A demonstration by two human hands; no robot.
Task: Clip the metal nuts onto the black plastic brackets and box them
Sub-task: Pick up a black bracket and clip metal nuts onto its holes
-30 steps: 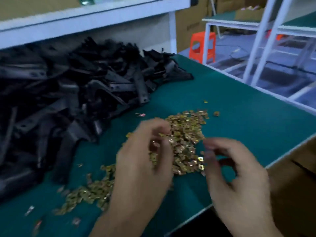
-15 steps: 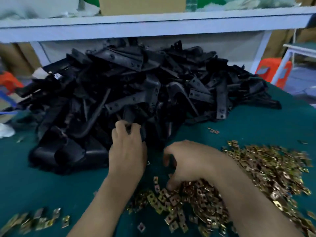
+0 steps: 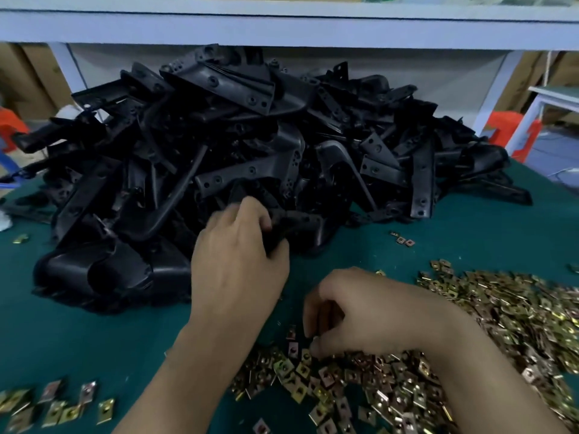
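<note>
At the near edge of the bracket pile [image 3: 250, 136], the left hand [image 3: 238, 264] curls its grip round one black bracket [image 3: 302, 221]. Right of it, the right hand [image 3: 369, 311] curls over metal nuts [image 3: 501, 314] strewn on the green bench [image 3: 470, 239]; whether it holds one is unclear.

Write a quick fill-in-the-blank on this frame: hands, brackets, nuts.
1. The left hand grips a ____ plastic bracket at the near edge of the pile.
2. The right hand, fingers curled, touches the heap of metal ____.
3. That heap lies to the ____ of the pile.
4. Beyond the table, at far right, stands an ____ stool.
Missing words: black; nuts; right; orange.
</note>
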